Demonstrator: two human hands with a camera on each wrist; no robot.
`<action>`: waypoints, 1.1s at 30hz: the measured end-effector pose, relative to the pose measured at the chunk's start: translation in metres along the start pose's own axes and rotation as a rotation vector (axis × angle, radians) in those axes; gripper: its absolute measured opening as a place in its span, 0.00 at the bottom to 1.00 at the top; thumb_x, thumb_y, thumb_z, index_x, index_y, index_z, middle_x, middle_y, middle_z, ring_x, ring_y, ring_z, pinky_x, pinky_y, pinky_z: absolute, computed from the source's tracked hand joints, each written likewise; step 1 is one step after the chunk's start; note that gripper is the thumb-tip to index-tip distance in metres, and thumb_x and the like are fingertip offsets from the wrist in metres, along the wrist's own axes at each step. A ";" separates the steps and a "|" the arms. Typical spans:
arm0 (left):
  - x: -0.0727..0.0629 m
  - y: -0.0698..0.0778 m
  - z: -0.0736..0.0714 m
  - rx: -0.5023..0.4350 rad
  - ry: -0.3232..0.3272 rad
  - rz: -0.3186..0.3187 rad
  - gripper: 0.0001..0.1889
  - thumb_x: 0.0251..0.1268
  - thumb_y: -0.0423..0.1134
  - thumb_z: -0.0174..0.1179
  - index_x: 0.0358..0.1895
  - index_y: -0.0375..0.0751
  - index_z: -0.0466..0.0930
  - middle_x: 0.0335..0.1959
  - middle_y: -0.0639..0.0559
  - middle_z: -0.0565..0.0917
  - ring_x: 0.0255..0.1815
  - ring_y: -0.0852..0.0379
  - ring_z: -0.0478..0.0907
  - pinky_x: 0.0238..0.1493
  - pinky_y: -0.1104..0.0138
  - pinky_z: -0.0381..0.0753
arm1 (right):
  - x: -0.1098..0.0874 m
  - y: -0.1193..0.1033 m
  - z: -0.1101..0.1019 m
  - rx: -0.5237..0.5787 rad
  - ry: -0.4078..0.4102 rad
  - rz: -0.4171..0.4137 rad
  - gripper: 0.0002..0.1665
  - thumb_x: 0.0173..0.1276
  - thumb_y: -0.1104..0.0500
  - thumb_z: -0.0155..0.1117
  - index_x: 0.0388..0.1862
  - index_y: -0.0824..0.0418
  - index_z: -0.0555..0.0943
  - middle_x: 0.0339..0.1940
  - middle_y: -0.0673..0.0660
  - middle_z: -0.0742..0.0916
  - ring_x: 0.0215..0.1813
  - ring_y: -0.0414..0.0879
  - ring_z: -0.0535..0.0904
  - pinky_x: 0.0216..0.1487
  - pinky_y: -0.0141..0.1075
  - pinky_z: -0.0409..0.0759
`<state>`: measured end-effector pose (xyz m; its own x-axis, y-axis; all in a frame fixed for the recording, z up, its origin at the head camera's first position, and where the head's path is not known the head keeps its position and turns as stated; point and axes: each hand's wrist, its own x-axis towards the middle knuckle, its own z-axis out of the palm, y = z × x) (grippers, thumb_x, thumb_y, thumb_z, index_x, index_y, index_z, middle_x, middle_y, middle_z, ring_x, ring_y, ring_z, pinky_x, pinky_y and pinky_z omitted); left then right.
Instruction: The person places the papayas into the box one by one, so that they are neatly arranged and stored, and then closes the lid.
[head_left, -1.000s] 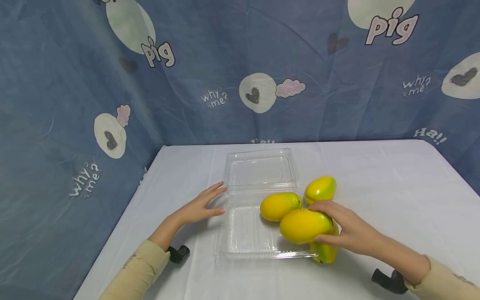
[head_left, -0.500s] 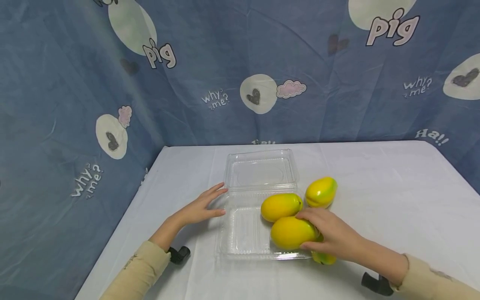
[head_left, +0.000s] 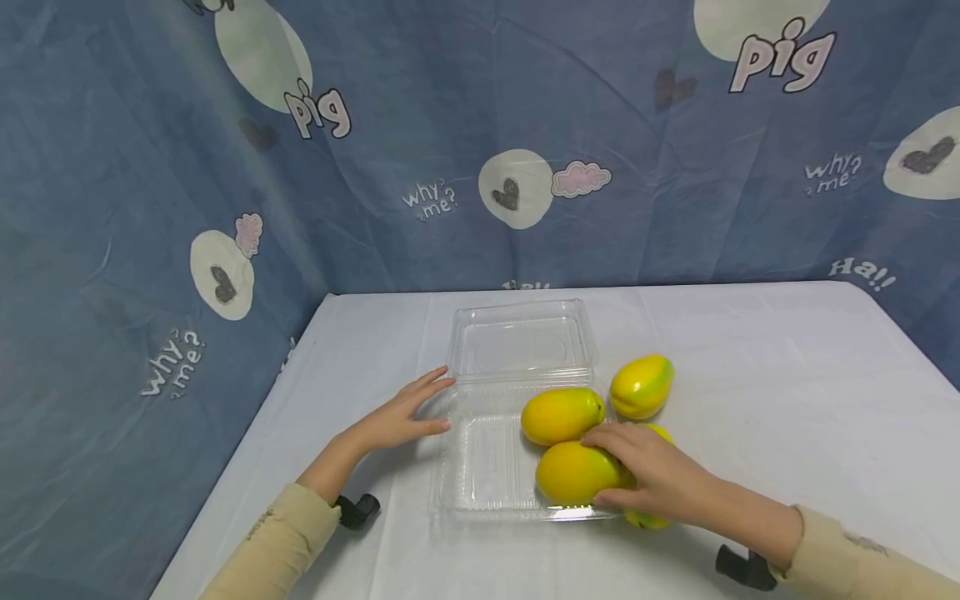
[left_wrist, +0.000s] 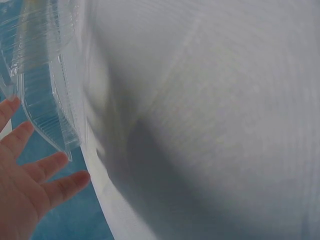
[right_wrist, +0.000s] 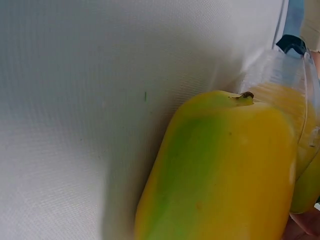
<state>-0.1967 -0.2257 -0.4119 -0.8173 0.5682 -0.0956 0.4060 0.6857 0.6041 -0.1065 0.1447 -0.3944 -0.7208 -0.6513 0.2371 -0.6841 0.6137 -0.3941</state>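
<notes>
My right hand (head_left: 663,471) holds a yellow-green papaya (head_left: 573,473) by its greener end, fingers and thumb around it, inside the front right of a clear plastic clamshell box (head_left: 483,467). Behind it, a second papaya (head_left: 561,415) lies in the box. At the box's left edge, my left hand (head_left: 401,417) has its fingers spread; in the left wrist view, the fingertips are close to the clear wall, and whether they touch it I cannot tell. Another papaya (right_wrist: 220,170) fills much of the right wrist view, mostly hidden under my right hand in the head view.
Right of the box, one more papaya (head_left: 642,387) rests on the white-covered table (head_left: 787,400). The box's lid (head_left: 522,337) lies folded back behind its base. A blue printed cloth (head_left: 420,100) hangs behind the table and along its left side.
My right hand has moved left and down with its papaya, from over the box's right edge into its front right. The left hand has stayed in place.
</notes>
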 end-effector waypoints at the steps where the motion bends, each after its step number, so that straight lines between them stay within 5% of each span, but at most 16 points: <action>1: 0.000 0.000 0.000 -0.002 0.001 -0.001 0.36 0.61 0.51 0.57 0.70 0.43 0.55 0.74 0.46 0.46 0.72 0.40 0.42 0.63 0.38 0.49 | 0.000 0.000 0.000 0.002 -0.004 0.001 0.33 0.53 0.42 0.68 0.54 0.57 0.73 0.52 0.49 0.79 0.55 0.49 0.74 0.56 0.48 0.72; 14: -0.001 -0.002 -0.001 -0.007 -0.003 -0.009 0.37 0.60 0.52 0.58 0.70 0.47 0.55 0.74 0.49 0.46 0.73 0.42 0.41 0.64 0.39 0.49 | 0.002 0.001 -0.007 0.008 -0.013 0.022 0.34 0.49 0.47 0.72 0.54 0.56 0.73 0.53 0.49 0.79 0.56 0.48 0.74 0.56 0.48 0.72; 25: -0.001 -0.002 0.001 0.003 0.004 -0.002 0.37 0.60 0.53 0.58 0.70 0.46 0.55 0.74 0.48 0.47 0.73 0.42 0.42 0.63 0.39 0.49 | -0.001 0.028 -0.046 0.066 0.115 0.105 0.32 0.55 0.53 0.69 0.56 0.64 0.72 0.55 0.59 0.79 0.56 0.55 0.73 0.54 0.53 0.72; 33: -0.001 0.000 0.000 -0.001 0.000 -0.012 0.37 0.60 0.52 0.58 0.70 0.46 0.55 0.74 0.48 0.46 0.73 0.41 0.42 0.63 0.38 0.49 | 0.004 0.059 -0.063 0.123 0.022 0.141 0.26 0.56 0.60 0.68 0.54 0.65 0.74 0.54 0.62 0.79 0.54 0.57 0.74 0.52 0.52 0.74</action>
<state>-0.1954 -0.2264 -0.4119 -0.8221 0.5600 -0.1029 0.3959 0.6922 0.6035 -0.1565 0.2063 -0.3608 -0.8115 -0.5523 0.1908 -0.5587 0.6377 -0.5303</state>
